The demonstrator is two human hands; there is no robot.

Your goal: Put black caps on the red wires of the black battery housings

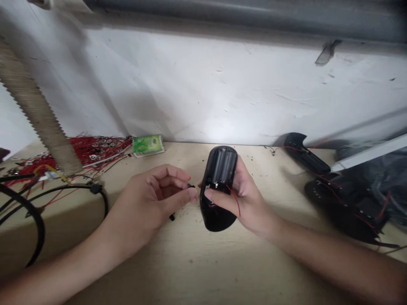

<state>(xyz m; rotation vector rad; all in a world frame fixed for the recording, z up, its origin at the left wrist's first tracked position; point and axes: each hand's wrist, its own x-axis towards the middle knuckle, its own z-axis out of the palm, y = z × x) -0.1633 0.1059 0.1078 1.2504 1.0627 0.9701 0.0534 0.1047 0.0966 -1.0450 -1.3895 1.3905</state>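
Observation:
My right hand (251, 201) is wrapped round a black plastic housing (219, 218), thumb across its front. A battery compartment (222, 165) with long grooves takes up the housing's upper part, and a red wire (234, 199) curves out beside my thumb. Just left of the housing, my left hand (152, 195) pinches a small black piece (190, 185) between thumb and fingers; its exact kind is too small to make out. Below that hand a short black part (172, 217) lies on the table, partly hidden.
A heap of red wires (95, 148) and a green packet (148, 145) lie at the back left, near a ribbed post (41, 101). Black cables (38, 220) loop at left. More black housings (343, 207) with red wires are piled at right, beside a white bar (372, 152).

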